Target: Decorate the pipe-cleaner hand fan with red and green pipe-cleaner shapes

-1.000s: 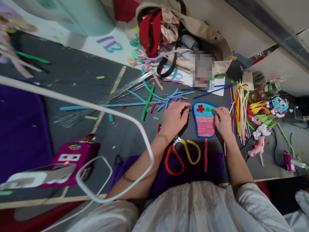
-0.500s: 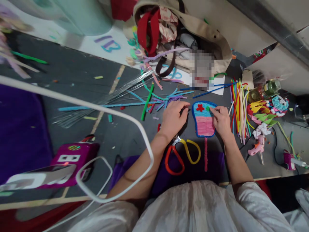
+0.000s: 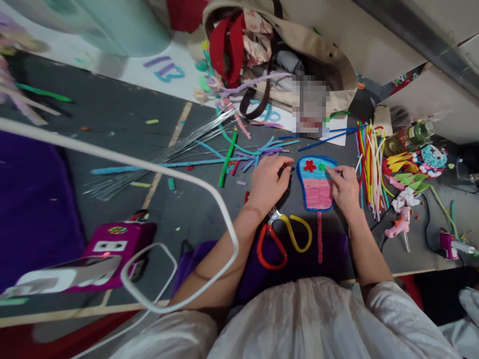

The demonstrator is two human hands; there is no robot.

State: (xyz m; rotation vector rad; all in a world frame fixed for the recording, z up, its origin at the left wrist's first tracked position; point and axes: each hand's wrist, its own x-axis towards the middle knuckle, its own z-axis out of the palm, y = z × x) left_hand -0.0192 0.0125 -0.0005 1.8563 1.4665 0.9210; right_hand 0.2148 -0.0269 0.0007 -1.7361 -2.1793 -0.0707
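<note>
A flat pipe-cleaner popsicle shape (image 3: 318, 193) lies on the dark table, with a blue rim, light-blue top, pink lower part and pink stick. A red flower (image 3: 310, 165) and a smaller green flower (image 3: 322, 167) sit on its top. My right hand (image 3: 345, 190) lies over its right edge, index fingertip at the green flower, fingers loosely bent and apart, gripping nothing visible. To the left, my left hand (image 3: 271, 179) rests apart from the shape, thumb and index finger spread, nothing seen between them. Below that hand are scissors (image 3: 276, 244) with red and yellow handles, blades partly hidden.
Pipe cleaners (image 3: 370, 169) lie in a bundle at right, near a pink glue gun (image 3: 400, 224) and a glass bottle (image 3: 415, 134). A beige bag (image 3: 337, 65) stands behind. A white cable (image 3: 220, 199) loops across the left foreground, above a purple power strip (image 3: 119, 244).
My right fingertip has drawn back slightly, showing more of the green flower. My left hand and the popsicle shape stay in place; the view has shifted a little.
</note>
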